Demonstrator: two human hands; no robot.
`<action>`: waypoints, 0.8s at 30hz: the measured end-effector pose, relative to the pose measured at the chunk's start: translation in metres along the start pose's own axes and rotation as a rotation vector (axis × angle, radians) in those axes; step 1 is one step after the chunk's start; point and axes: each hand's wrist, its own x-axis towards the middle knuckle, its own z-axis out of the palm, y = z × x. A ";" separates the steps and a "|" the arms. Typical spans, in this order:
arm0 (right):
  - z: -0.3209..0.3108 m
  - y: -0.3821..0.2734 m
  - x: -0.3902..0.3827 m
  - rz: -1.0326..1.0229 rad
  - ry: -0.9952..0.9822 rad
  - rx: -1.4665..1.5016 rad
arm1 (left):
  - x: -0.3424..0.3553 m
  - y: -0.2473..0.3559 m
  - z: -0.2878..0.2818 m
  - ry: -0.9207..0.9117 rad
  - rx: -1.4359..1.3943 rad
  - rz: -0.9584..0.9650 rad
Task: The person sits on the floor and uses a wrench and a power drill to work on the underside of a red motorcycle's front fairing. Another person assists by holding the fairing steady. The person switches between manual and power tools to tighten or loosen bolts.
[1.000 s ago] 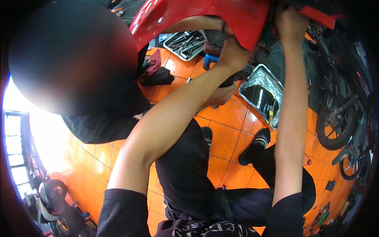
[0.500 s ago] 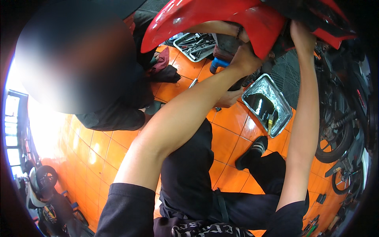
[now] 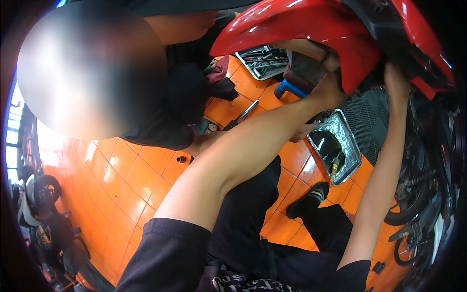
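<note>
Red glossy motorcycle bodywork (image 3: 301, 22) curves across the upper right. My left hand (image 3: 332, 90) reaches up under its pointed lower edge, and the fingers are lost behind the panel and in shadow. Farther right, my right hand (image 3: 396, 80) goes up behind a black and red part of the same bodywork, so its fingers are hidden too. A co-worker's hand (image 3: 304, 131) shows just below my left forearm. Another forearm, with a dark bracelet (image 3: 325, 56), passes behind the red panel close to my left hand.
Beneath my arms lies a metal tray (image 3: 351, 163) with dark liquid and a brush (image 3: 334, 167). A tool tray (image 3: 262, 63) and a blue-legged stool (image 3: 292, 88) stand beyond. A long metal tool (image 3: 248, 112) lies near the co-worker at left. Motorcycles (image 3: 408, 199) line the right.
The whole view has shifted, so the red bodywork and both my hands appear farther right and lower. The long metal tool shows more fully. Both my hands stay at the bodywork.
</note>
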 end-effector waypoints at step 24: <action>0.136 0.075 -0.010 -0.012 0.270 0.126 | 0.000 0.015 0.012 0.100 0.020 -0.203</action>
